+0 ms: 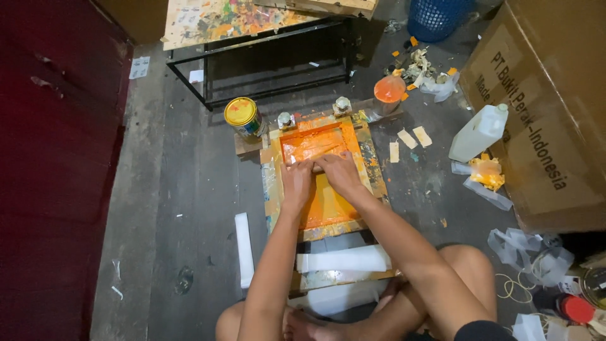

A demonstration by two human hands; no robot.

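Knees: bare, at bottom edge.
Left hand (295,179): fingers curled, gripping squeegee (312,163).
Right hand (339,173): same grip alongside.
Screen frame (372,165): orange ink.
Technique: press evenly, drag straight.

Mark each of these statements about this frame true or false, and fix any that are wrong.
1. Both hands, left and right, rest side by side on the orange screen frame. True.
2. The paint can has a blue lid. False: its lid is yellow.
3. A white jug stands right of the frame, near the cardboard box. True.
4. The frame lies on a table. False: it lies on the floor; the paint-spattered table stands beyond it.
5. The basket at the top is red. False: it is blue.
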